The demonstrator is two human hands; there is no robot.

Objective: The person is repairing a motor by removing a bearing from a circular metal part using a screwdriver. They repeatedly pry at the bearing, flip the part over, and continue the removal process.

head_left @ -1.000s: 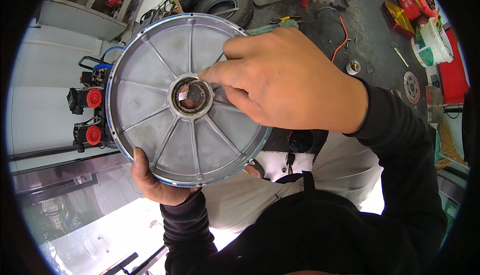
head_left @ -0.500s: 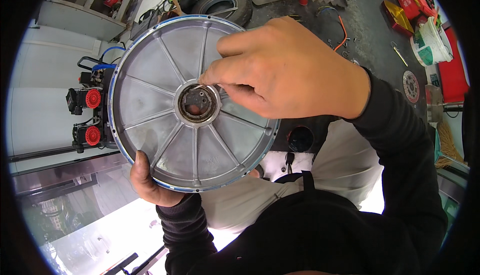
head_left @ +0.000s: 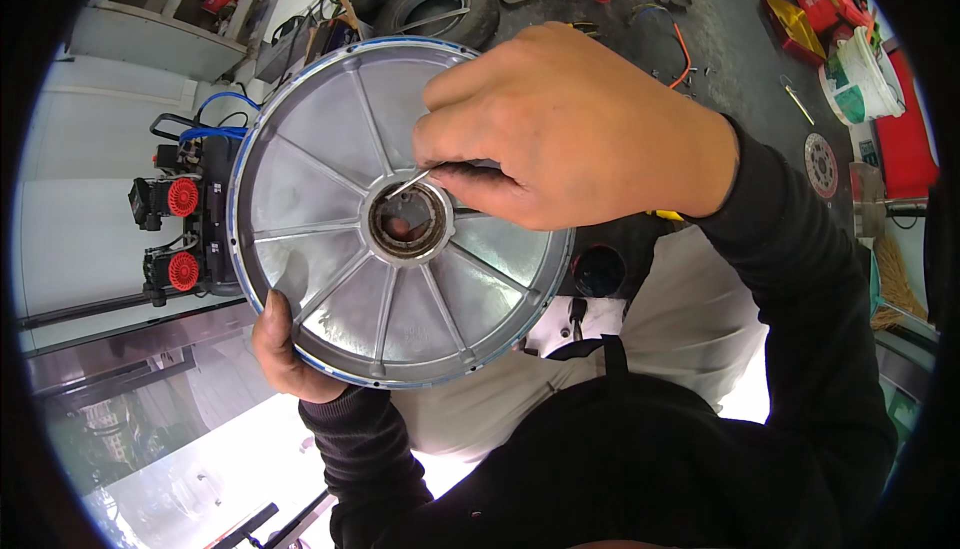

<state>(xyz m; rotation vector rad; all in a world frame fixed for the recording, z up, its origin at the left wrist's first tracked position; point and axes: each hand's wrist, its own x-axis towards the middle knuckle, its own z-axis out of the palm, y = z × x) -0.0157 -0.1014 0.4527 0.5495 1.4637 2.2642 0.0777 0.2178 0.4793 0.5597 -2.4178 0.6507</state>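
A round, ribbed grey metal cover (head_left: 310, 179) with a blue-edged rim is held up in front of me, its inner face showing. My left hand (head_left: 285, 359) grips the rim at the lower left, thumb on the near side and the other fingers hidden behind. My right hand (head_left: 590, 134) reaches over the cover's upper right. Between its thumb and forefinger is a thin metal pick (head_left: 409, 184), whose tip lies at the upper edge of the central hub (head_left: 448, 234). Dark grime lines the hub's bore, and something skin-toned shows through it.
An air compressor (head_left: 182, 195) with red round fan covers stands to the left. On the dark floor beyond lie a tyre (head_left: 470, 19), a brake disc (head_left: 821, 165) and small scattered parts. At the right are a white bucket (head_left: 860, 79), a yellow box (head_left: 795, 29) and a broom (head_left: 890, 279).
The cover has turned slightly clockwise and shifted a little right and down, with my left hand moving along its rim. More of the pick shows beyond my right fingertips.
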